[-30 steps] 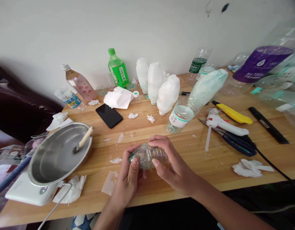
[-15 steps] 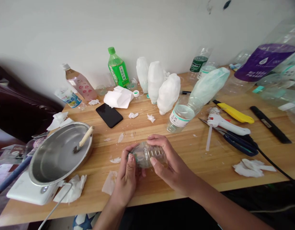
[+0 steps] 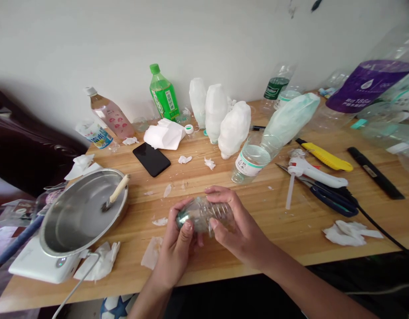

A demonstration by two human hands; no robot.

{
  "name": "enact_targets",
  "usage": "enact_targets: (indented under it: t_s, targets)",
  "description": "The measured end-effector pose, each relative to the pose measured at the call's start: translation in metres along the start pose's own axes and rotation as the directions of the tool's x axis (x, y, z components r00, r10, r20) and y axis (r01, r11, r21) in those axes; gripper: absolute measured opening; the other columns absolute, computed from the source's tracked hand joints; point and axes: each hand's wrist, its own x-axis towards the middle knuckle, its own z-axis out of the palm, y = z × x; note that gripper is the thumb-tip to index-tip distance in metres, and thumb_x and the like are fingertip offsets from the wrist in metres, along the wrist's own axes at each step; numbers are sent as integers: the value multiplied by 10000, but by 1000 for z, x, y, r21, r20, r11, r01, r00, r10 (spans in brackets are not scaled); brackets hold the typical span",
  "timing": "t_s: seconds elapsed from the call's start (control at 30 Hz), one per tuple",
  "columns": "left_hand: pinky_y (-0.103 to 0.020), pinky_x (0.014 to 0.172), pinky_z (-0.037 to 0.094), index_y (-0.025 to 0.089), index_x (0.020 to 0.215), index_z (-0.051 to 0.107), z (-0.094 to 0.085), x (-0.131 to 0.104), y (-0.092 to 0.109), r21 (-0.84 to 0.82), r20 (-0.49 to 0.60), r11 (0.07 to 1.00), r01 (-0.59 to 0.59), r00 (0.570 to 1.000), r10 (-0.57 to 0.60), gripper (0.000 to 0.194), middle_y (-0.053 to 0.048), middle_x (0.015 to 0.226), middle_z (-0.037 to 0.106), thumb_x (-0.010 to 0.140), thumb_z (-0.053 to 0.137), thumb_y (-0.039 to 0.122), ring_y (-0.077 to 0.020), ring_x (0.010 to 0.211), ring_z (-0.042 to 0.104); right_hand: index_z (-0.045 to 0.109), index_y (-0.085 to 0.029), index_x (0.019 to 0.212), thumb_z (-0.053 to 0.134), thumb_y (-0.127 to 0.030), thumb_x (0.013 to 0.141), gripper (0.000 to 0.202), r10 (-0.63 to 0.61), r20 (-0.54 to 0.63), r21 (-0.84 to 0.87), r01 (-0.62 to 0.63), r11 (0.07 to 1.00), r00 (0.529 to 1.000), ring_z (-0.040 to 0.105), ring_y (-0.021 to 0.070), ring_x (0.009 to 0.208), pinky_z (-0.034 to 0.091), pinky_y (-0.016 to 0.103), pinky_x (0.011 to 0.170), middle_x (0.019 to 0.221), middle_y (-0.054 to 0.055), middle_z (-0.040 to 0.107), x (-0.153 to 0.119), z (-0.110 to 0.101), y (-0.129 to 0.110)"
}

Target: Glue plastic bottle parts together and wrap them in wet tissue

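Both hands hold a clear, ribbed plastic bottle piece (image 3: 202,213) just above the front of the wooden table (image 3: 274,230). My left hand (image 3: 178,243) is wrapped round its left end, thumb on top. On the right end, my right hand (image 3: 237,226) grips the ribbed part between thumb and fingers. Behind them, a cut water bottle (image 3: 249,161) supports a tilted, paper-covered bottle shape (image 3: 291,119). Several white paper-covered shapes (image 3: 215,110) stand near the wall. Scraps of torn white paper (image 3: 152,253) lie close to my left hand.
At left, a metal bowl (image 3: 68,217) with a brush (image 3: 116,195) rests on a white scale (image 3: 38,266). A phone (image 3: 151,159), tissue pack (image 3: 164,134) and green bottle (image 3: 164,99) lie farther back. At right are a glue gun (image 3: 319,173), scissors (image 3: 333,199) and a yellow cutter (image 3: 327,156).
My left thumb has shifted a little down and right on the bottle piece, uncovering more of its left end. The right hand keeps its grip almost unchanged.
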Motion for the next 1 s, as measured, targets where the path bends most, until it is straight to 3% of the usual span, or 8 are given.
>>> enact_targets:
  t_s: [0.2, 0.37, 0.5, 0.67, 0.87, 1.0]
  targets:
    - [-268, 650, 455, 250, 1335, 429, 5, -2, 6, -17, -28, 999, 36, 999, -37, 459, -12, 881, 596, 978, 528, 521, -131, 693, 548, 432, -283, 1268, 577, -172, 922, 391, -104, 79, -110, 113, 988, 991, 453, 217, 1335, 409, 402, 1104, 1337, 85, 468, 3, -6, -3]
    - [-262, 648, 454, 231, 1326, 434, 10, -5, 14, 63, -56, 994, 90, 995, -86, 470, 0, 838, 583, 973, 539, 524, -132, 696, 550, 427, -292, 1307, 556, -221, 969, 369, -144, 106, -63, 151, 987, 984, 450, 216, 1334, 411, 394, 1094, 1348, 86, 447, 3, -10, 4]
    - [-265, 645, 486, 231, 1306, 464, 10, -5, 14, 121, -37, 988, 91, 995, -87, 463, -44, 989, 625, 960, 562, 522, -132, 715, 576, 489, -283, 1251, 528, -236, 985, 273, -199, 36, -48, 200, 979, 979, 520, 199, 1223, 435, 370, 1040, 1257, 68, 490, 3, -6, 9]
    - [-327, 824, 545, 243, 1246, 487, 13, 0, 13, 134, 37, 991, -4, 999, -1, 600, -93, 1191, 639, 778, 825, 404, -234, 1015, 655, 548, -283, 1140, 492, -254, 1000, 153, -149, -138, -19, 147, 989, 979, 561, 190, 1125, 458, 357, 977, 1144, 41, 545, 2, 5, 7]
    - [-371, 830, 567, 259, 1196, 511, 18, 3, 11, 184, -87, 983, 15, 996, 1, 714, -64, 1159, 662, 620, 933, 298, -241, 969, 692, 557, -277, 1113, 453, -289, 1022, 138, -93, -266, -7, 94, 996, 959, 562, 200, 1122, 443, 376, 993, 1116, 44, 578, -1, 17, 3]
    - [-405, 929, 543, 282, 1250, 502, 15, 5, 9, 341, -42, 931, -133, 987, 157, 790, -93, 1303, 612, 597, 946, 263, -279, 1139, 652, 559, -282, 1106, 439, -325, 1036, 146, -37, -289, 18, 45, 999, 957, 584, 194, 1102, 465, 347, 952, 1109, 39, 608, -2, 20, 0]
